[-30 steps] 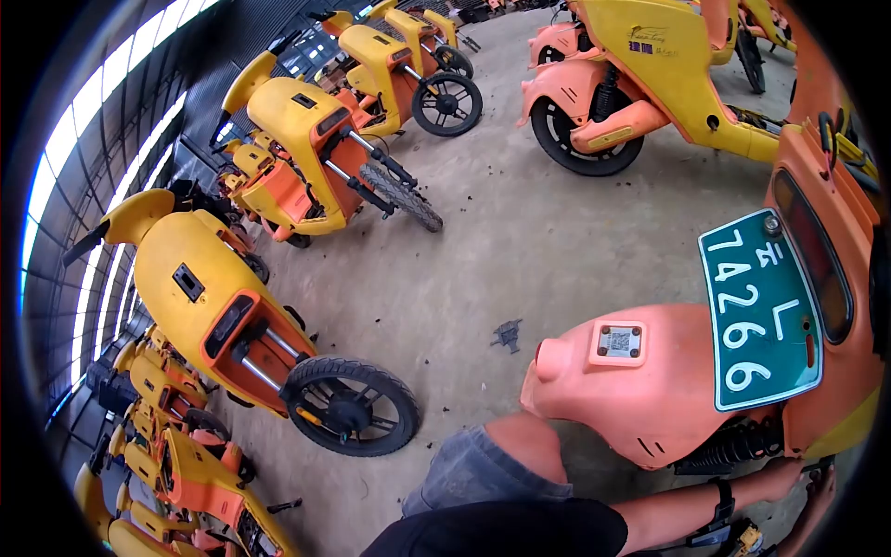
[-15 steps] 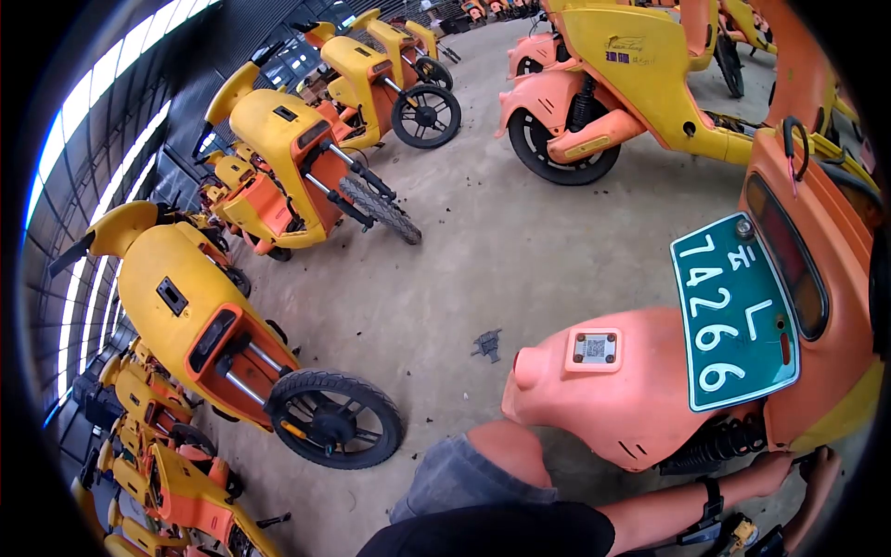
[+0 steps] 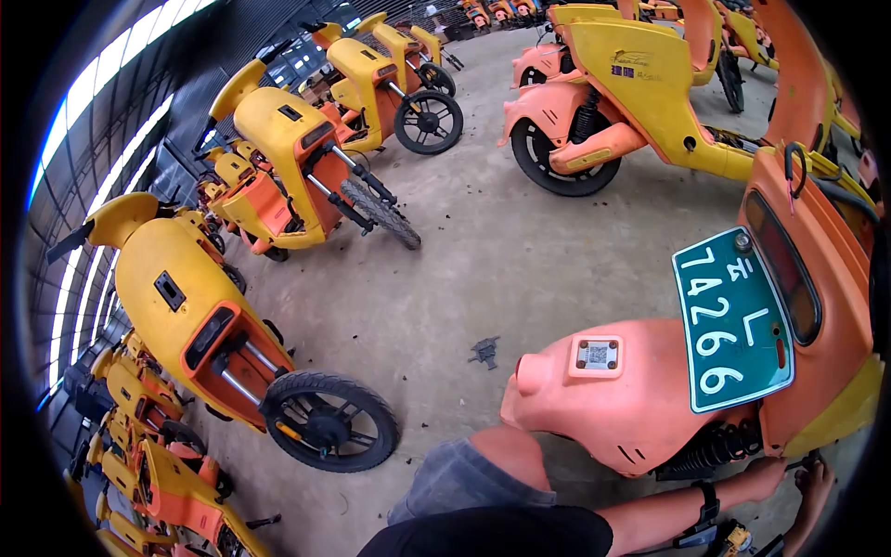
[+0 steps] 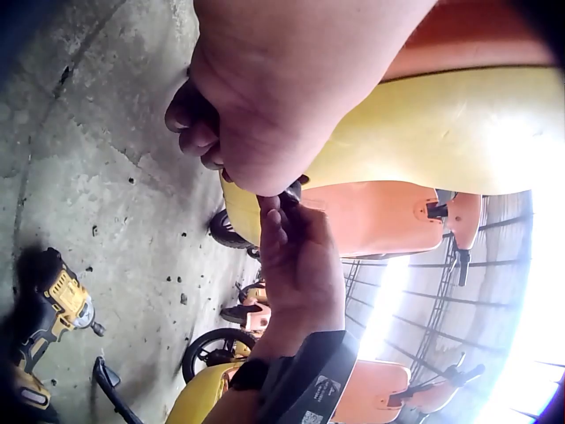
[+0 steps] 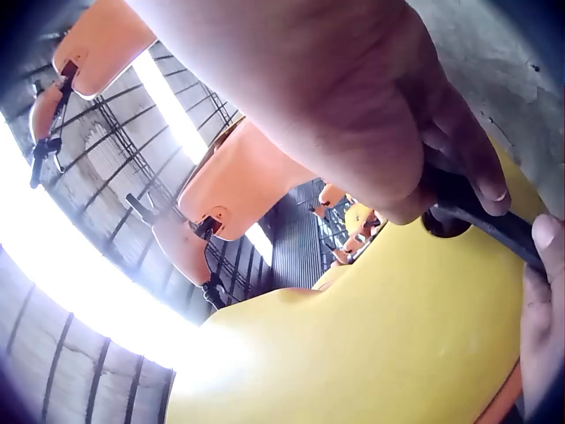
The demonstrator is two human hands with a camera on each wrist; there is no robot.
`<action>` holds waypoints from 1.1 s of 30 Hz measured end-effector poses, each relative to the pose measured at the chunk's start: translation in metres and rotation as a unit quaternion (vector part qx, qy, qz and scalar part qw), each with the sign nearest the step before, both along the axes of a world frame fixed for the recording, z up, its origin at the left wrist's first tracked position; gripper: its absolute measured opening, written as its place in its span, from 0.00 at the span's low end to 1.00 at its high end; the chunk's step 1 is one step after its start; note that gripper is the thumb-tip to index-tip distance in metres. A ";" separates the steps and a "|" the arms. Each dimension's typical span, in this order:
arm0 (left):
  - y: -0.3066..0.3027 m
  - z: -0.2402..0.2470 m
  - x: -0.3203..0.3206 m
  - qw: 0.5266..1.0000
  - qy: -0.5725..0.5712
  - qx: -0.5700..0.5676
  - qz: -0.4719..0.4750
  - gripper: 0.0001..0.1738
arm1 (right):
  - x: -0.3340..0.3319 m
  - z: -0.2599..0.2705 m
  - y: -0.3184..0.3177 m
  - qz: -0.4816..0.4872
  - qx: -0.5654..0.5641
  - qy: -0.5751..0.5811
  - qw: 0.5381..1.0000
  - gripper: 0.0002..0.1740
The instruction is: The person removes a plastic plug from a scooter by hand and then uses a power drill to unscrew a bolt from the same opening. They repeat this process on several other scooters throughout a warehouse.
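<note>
Both hands are at the lower side of a pink-and-yellow scooter with a green number plate. My right hand grips a slim black bar-like piece beside a round hole in the yellow side panel. At the piece's other end, my left hand pinches it between thumb and fingers. In the left wrist view the left hand hides much of the piece, and the right hand faces it from below. I cannot tell what the piece is.
A yellow-and-black power driver lies on the concrete floor, near a curved black strip. A yellow scooter stands to the left, its front wheel turned toward me. A small dark bracket lies between the scooters. More scooters stand behind.
The head view has shifted, moving the near scooter slightly left in it. Both hands stay by the scooter's lower side, with a little more of the right hand showing now.
</note>
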State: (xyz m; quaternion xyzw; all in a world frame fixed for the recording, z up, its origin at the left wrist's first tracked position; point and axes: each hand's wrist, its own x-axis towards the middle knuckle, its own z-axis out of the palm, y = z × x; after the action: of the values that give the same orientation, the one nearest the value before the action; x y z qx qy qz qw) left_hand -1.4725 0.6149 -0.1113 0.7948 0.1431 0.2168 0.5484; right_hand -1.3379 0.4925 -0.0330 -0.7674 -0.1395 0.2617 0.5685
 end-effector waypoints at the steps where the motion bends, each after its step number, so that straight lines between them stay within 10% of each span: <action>1: 0.004 0.004 -0.004 1.000 0.003 -0.015 -0.002 0.09 | -0.002 -0.001 0.001 -0.007 0.006 -0.017 1.000 0.19; 9: 0.016 0.027 -0.017 0.997 0.041 -0.047 -0.041 0.09 | 0.053 -0.038 -0.023 -0.018 -0.007 0.082 0.996 0.20; 10: 0.014 0.022 -0.013 0.998 0.038 -0.040 -0.039 0.09 | 0.076 -0.064 -0.040 0.082 -0.097 -0.230 0.965 0.21; 11: 0.012 0.018 -0.012 0.998 0.039 -0.038 -0.039 0.09 | 0.090 -0.080 -0.049 0.172 -0.176 -0.516 0.820 0.23; 19: -0.001 -0.004 0.000 1.000 -0.019 -0.001 0.021 0.08 | 0.026 -0.016 0.005 0.146 -0.233 -0.520 0.808 0.17; 21: -0.001 -0.006 0.004 1.000 -0.025 -0.004 0.015 0.09 | 0.014 0.002 0.024 -0.051 -0.127 -0.046 0.990 0.09; 30: 0.016 0.022 -0.017 1.000 0.022 0.016 -0.014 0.09 | -0.052 0.038 0.015 -0.079 0.007 0.076 0.994 0.06; 33: 0.026 0.046 -0.029 0.993 0.082 0.037 -0.079 0.10 | -0.058 0.022 -0.009 -0.091 0.146 0.189 0.967 0.20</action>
State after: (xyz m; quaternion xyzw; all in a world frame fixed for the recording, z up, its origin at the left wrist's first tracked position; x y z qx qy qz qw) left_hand -1.5016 0.6411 -0.0654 0.8382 0.1165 0.1123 0.5207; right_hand -1.3962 0.4837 -0.0115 -0.6220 0.0037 0.3258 0.7120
